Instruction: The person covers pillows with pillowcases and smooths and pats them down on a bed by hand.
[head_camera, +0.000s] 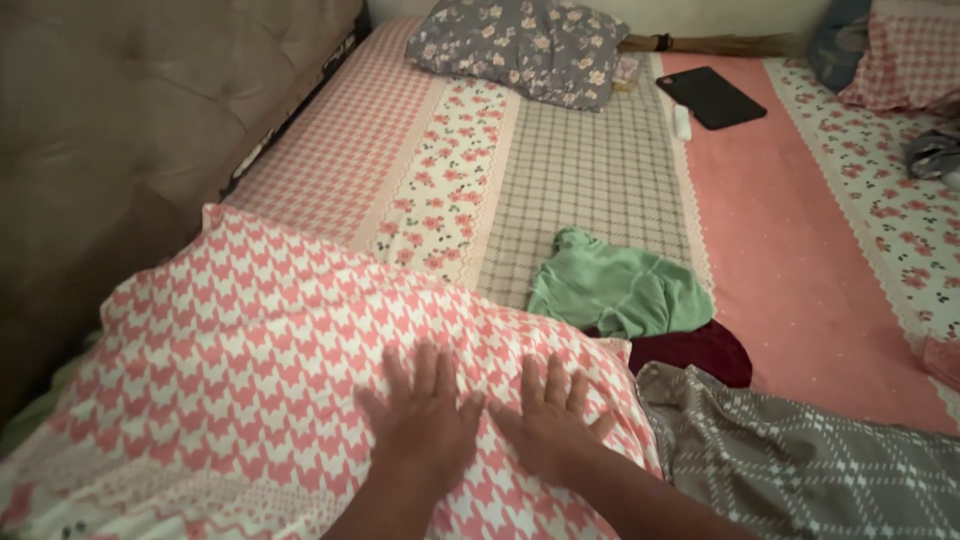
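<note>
A large pillow (230, 370) in a pink and white houndstooth case lies across the near end of the bed. Both my hands rest flat on it, side by side, fingers spread. My left hand (425, 420) presses the pillow's middle right part. My right hand (548, 420) lies beside it, close to the pillow's right edge. Neither hand holds anything.
A green garment (620, 290) and a dark red cloth (700, 350) lie on the patterned bed sheet (590, 170). A grey patterned cloth (800, 450) sits at lower right. A floral pillow (520, 45) and a black tablet (712, 97) lie at the far end. A padded headboard (120, 130) stands left.
</note>
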